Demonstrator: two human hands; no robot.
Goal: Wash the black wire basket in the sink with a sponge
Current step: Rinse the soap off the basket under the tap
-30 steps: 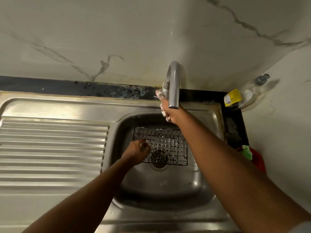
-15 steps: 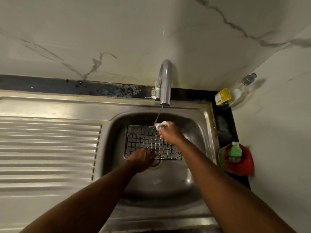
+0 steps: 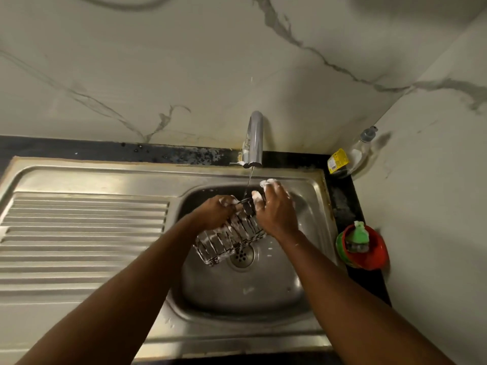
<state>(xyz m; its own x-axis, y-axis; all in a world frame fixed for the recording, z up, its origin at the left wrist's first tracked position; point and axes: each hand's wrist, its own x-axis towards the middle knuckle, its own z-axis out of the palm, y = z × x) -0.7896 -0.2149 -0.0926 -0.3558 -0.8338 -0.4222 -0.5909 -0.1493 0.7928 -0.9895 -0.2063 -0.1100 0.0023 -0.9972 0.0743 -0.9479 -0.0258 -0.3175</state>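
Gripping tilted sudsy black wire basket [image 3: 232,235], left hand [image 3: 214,210], foamy right hand [image 3: 274,209], steel sink [image 3: 245,291]; thin faucet [image 3: 254,139] stream

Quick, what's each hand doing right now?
Left hand: closed on the far rim of the black wire basket, tilting it up.
Right hand: soapy, pressed against the basket's right side; no sponge can be made out.

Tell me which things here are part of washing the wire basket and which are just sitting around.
In use: black wire basket, held tilted in both hands; left hand; right hand, foamy; tap, running; sink.

Lying about: clear pump bottle in the corner; red bowl with green items; ribbed draining board.
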